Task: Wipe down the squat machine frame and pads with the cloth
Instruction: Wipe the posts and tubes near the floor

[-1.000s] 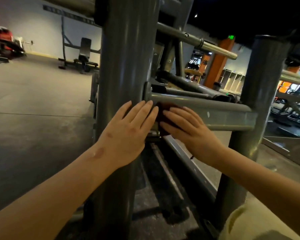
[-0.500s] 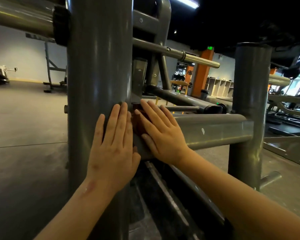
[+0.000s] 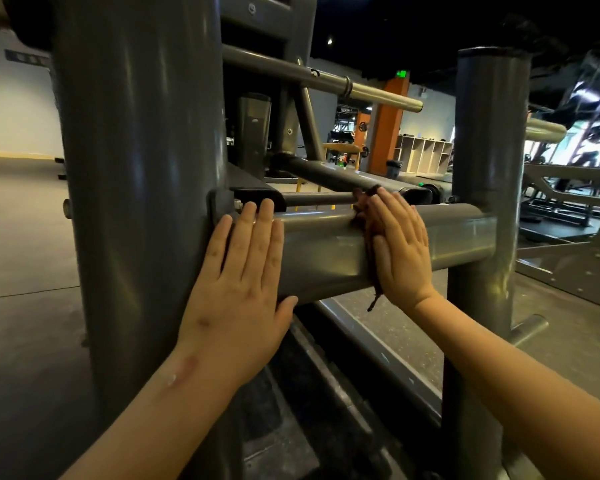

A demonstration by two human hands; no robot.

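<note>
Both hands lie flat, fingers straight: the left hand (image 3: 236, 282) rests where the thick grey steel upright (image 3: 136, 168) meets the grey horizontal crossbar (image 3: 326, 251); the right hand (image 3: 400, 251) presses the small dark reddish-brown cloth (image 3: 363, 207) against the crossbar's middle. Limp and light, the cloth probably bunches easily; a broad palm should pin it best.

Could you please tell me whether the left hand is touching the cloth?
Apart. The head view shows the left hand flat on the crossbar near the upright, with bare metal between it and the cloth under the right hand.
</note>
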